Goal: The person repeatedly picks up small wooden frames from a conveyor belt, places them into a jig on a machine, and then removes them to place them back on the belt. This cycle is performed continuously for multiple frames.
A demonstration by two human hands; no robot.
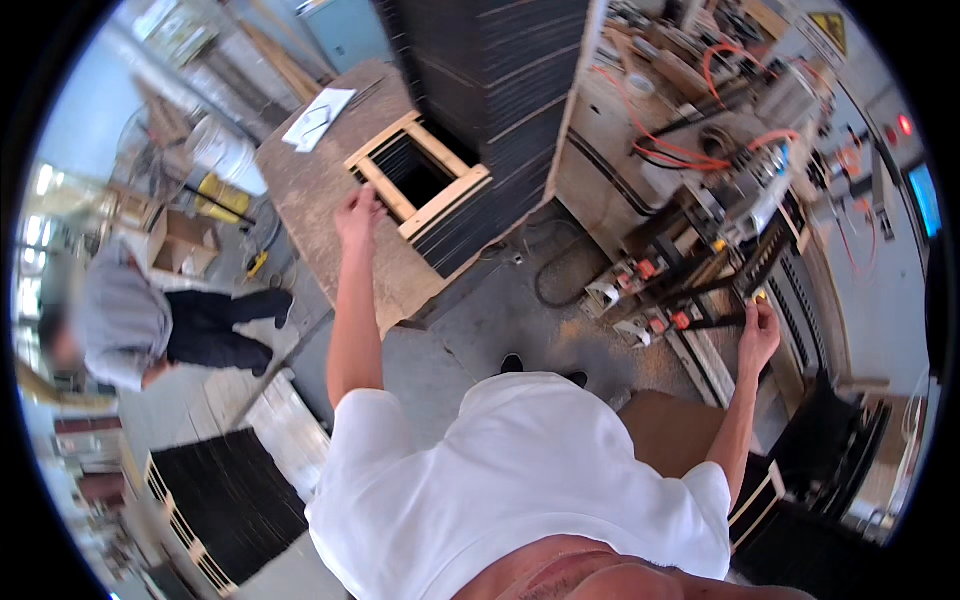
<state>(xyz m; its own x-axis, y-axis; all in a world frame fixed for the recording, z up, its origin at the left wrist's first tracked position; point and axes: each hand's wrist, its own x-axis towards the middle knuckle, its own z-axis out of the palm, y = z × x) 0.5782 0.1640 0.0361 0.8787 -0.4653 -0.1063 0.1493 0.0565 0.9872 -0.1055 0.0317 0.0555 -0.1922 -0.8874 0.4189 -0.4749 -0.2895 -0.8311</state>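
My left hand (pixel 360 212) is beside the near left edge of a pale wooden frame (pixel 445 205), fingers curled together. Whether it grips anything cannot be made out. The frame lies on top of a stack of black slatted pieces (pixel 455 240), and dark slats show through its opening. On the far right, my right hand (pixel 760 335) has its fingertips pinched at the end of a dark bar in a machine (pixel 690 265) with orange-red clamps. A small yellow spot shows at the fingertips; what they hold is unclear.
A brown board table (pixel 300 215) carries a white paper (pixel 318 120). Tall black stacks (pixel 490 80) rise beyond it. Orange hoses (pixel 690 155) cross the cluttered bench. Another person (pixel 135 315) stands at the left. A black slatted panel (pixel 230 505) lies at lower left; sawdust covers floor near the machine.
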